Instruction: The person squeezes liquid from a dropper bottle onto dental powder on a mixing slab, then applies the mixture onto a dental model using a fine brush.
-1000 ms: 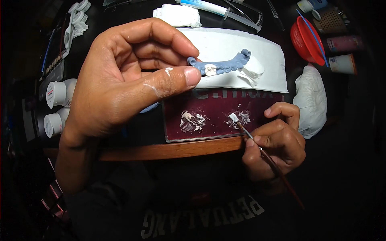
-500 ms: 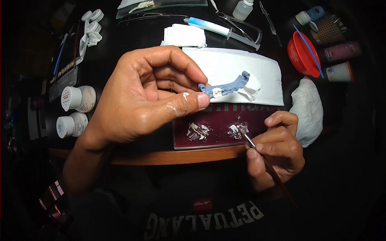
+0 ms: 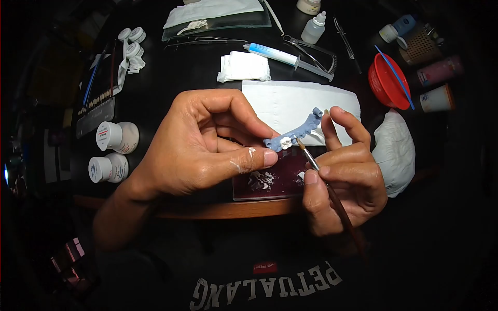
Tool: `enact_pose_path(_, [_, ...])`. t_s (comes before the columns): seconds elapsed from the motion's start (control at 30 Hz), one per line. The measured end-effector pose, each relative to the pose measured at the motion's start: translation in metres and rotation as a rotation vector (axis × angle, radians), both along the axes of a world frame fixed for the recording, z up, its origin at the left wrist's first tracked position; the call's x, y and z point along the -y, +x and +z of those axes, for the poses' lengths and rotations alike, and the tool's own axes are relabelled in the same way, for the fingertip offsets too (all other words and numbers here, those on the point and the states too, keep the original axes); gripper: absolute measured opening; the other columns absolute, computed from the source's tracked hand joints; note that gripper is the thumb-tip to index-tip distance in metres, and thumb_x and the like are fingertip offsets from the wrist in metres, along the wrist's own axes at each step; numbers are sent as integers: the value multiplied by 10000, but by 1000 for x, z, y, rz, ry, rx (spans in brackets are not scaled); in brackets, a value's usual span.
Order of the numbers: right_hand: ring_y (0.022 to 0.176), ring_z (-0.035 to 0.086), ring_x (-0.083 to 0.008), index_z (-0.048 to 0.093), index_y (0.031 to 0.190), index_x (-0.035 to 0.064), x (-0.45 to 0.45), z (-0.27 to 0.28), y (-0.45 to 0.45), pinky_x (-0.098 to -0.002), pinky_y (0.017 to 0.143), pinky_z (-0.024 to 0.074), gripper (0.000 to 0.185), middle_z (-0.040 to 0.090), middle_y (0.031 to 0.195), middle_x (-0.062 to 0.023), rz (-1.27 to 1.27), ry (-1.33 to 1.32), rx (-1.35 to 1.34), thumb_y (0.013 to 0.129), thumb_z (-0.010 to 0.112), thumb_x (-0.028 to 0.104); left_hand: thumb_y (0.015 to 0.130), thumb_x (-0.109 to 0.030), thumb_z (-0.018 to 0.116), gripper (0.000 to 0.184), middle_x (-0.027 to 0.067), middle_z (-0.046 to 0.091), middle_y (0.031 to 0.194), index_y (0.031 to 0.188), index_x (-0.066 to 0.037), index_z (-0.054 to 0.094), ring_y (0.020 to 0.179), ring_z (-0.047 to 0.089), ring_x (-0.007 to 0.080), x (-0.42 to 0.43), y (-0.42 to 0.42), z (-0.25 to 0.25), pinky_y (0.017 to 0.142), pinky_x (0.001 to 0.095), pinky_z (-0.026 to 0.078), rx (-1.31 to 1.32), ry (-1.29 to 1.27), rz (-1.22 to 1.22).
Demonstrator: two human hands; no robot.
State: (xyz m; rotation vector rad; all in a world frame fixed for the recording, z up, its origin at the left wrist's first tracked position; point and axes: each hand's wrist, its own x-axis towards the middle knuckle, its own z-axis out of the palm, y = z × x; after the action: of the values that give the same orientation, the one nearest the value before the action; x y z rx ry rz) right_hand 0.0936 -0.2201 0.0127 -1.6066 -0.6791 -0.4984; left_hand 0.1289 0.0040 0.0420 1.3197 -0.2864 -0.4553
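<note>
Because our left hand (image 3: 194,142) pinches the blue dental model (image 3: 308,123) only by one end, above the red slab (image 3: 244,194), we judge it could pivot under a firm push. Our right hand (image 3: 353,181) pinches the brush (image 3: 309,157) close by; a slip might smear the white tooth (image 3: 286,142).

A left hand (image 3: 215,142) pinches one end of a blue tooth model (image 3: 306,127) as the right hand (image 3: 348,179) holds a brush (image 3: 336,205) to it; jars (image 3: 118,137) sit left of the left hand, a red bowl (image 3: 379,84) beyond the right.
</note>
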Motion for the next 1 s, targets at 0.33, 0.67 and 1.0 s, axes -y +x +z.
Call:
enact_pose_path(0.33, [1234,584,-427,623,920,48,-2,2,0,-499,1017,560,298,663,854,-102,-13,-1,22,696,715,-125,832,144,720,189,321,676,1063,949,94,581,949,739,257,-1,0,4,850,307,649,28,27,-39])
enact_pose_path(0.67, [1229,587,-435,622,905,58,-1,2,1,-491,978,586,288,670,856,-99,-22,-47,44,700,730,-112,828,148,721,175,319,681,1051,932,99,590,951,738,271,0,-1,4,849,322,653,40,18,-33])
enact_pose_path(1.0, [1326,488,-415,619,963,66,1,3,-3,-563,1096,453,286,634,909,-98,36,-70,5,749,658,-121,821,157,724,186,316,679,1058,939,98,594,963,734,267,0,-1,3,848,321,653,38,15,-30])
